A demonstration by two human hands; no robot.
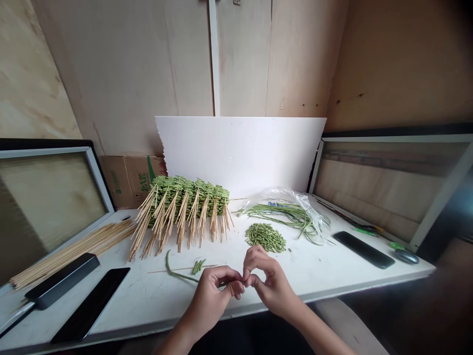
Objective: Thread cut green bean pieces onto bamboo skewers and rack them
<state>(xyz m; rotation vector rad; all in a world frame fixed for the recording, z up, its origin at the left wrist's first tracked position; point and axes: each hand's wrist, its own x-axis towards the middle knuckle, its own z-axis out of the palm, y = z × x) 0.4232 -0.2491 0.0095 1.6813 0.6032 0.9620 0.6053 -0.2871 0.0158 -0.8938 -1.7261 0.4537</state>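
Bean [182, 275], long and green, curves over the pale surface [314, 273], its free end at ten o'clock from the hands, its other part running into the left hand [216, 293]. That hand's grip is clamped on it. The right hand [271, 282] meets it, thumb and finger pinched together; whether they hold the bean's tip, I cannot tell. Just beside the bean, also at ten o'clock, lie short pieces [198, 266] on a thin stick [158, 271]. A heap of cut pieces [265, 237] sits at one o'clock, with whole beans [275, 212] beyond, partly in a clear bag [299, 199]. Stacked bean skewers [188, 195] stand at eleven o'clock.
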